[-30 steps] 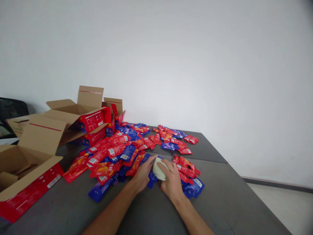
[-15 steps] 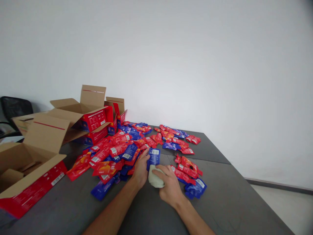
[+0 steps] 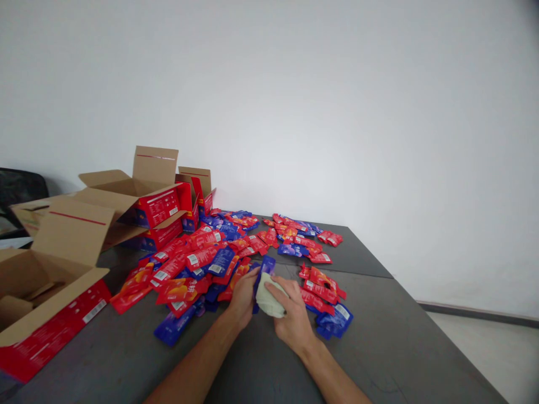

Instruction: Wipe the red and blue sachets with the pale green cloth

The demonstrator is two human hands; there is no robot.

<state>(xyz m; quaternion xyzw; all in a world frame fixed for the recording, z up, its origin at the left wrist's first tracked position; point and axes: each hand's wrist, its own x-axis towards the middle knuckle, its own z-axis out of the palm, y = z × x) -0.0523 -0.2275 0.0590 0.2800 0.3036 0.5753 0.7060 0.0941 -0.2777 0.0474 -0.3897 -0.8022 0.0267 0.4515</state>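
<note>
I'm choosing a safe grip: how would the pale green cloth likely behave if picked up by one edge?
The pale green soft cloth would probably droop, since it looks bunched in the right hand. Its matte surface suggests little slipping, and its irregular shape makes rolling unlikely.

There are two hands (image 3: 243, 298) and one cloth (image 3: 268, 300) lower centre, one chair (image 3: 21, 188) and at least four boxes (image 3: 162, 209) left, dozens of packets (image 3: 201, 257) mid-frame.

The single camera sat on the person's head, facing forward and down across the table (image 3: 379, 336), near enough that the left hand (image 3: 243, 298) and right hand (image 3: 293, 317) showed at lower centre; the wall (image 3: 295, 101) filled most of the frame's upper half.
</note>
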